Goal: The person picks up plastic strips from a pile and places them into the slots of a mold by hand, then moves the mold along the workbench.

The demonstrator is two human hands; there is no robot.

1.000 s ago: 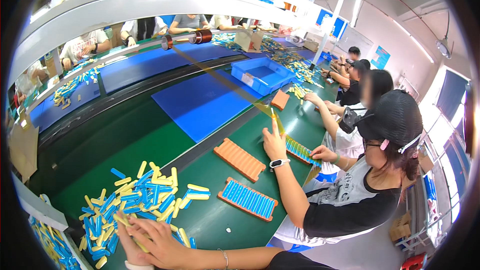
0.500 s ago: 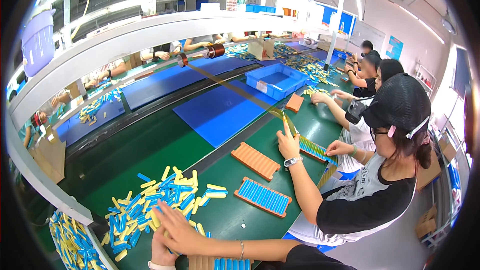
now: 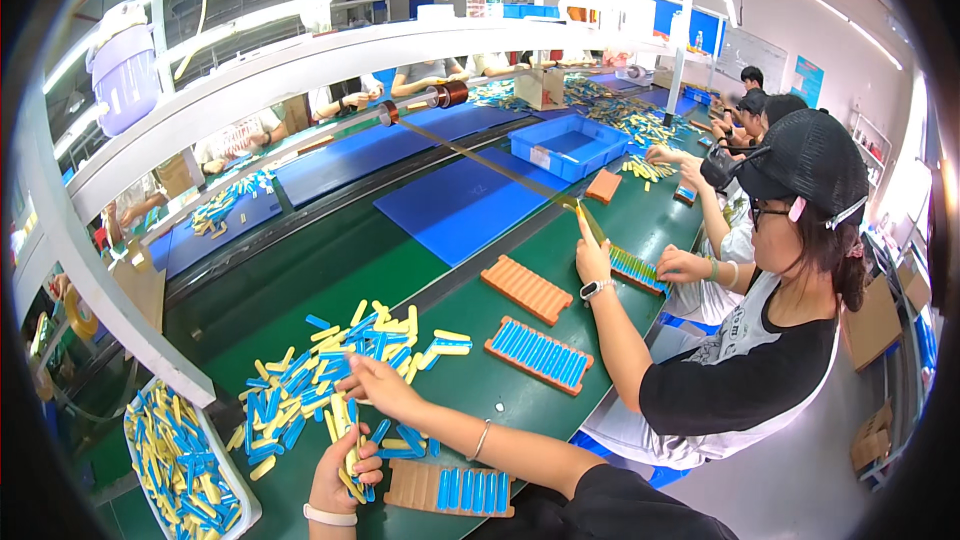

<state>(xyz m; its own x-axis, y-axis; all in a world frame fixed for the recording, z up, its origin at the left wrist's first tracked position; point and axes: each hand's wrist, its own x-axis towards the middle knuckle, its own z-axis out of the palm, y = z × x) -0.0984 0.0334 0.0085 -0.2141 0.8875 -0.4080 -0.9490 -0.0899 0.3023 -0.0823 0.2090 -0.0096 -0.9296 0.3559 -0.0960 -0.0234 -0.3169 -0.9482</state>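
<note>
In the lower middle, my left hand [image 3: 338, 475] is closed around a small bunch of yellow and blue strips [image 3: 350, 448], short pieces with rounded ends. My right hand [image 3: 385, 387] reaches over the near edge of the loose pile [image 3: 325, 365] of such strips, just above the bunch. Its fingers look apart, and I see nothing held in them. Beneath my right forearm lies a brown grooved tray [image 3: 412, 487]. Blue strips [image 3: 473, 491] fill the grooves on its right part, while the left grooves show bare.
A white bin [image 3: 247, 505] full of strips stands at the left, beside a white frame post. Right of the pile lie a bare orange tray [image 3: 527, 289] and another holding blue strips [image 3: 540, 355]. A co-worker [image 3: 740, 340] at my right handles tape over a filled tray [image 3: 637, 269].
My hands have separated: the left is lower with the bunch of strips now in view, the right lifted off it toward the pile. The whole view has shifted, showing more of the bin.
</note>
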